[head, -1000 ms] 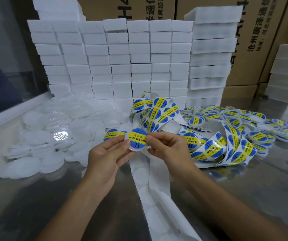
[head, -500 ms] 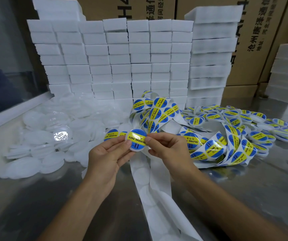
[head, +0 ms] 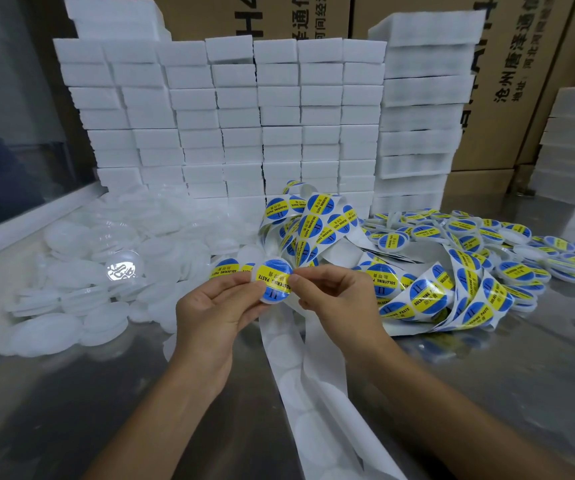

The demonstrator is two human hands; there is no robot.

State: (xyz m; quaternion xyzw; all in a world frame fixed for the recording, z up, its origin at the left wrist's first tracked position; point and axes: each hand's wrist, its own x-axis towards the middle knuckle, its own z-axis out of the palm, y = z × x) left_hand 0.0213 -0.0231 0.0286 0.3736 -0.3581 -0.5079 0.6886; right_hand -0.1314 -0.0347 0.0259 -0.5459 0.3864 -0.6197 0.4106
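A round white lid point(head: 274, 281) with a blue and yellow "SOLDERING PASTE" sticker on it is held up over the steel table. My left hand point(head: 215, 311) pinches its left edge between thumb and fingers. My right hand point(head: 334, 299) pinches its right edge the same way. Behind the lid lies a tangled strip of the same stickers point(head: 317, 223) on white backing. The peeled backing strip point(head: 317, 393) trails toward me between my forearms.
A heap of plain white lids point(head: 81, 271) lies at the left. Several labelled lids point(head: 508, 244) spread at the right. Stacks of white foam blocks point(head: 244, 116) and cardboard boxes point(head: 508, 81) wall off the back. Steel table point(head: 487, 393) in front.
Both hands have stayed in place with the lid between them. The lid has turned slightly, its sticker text now more tilted.
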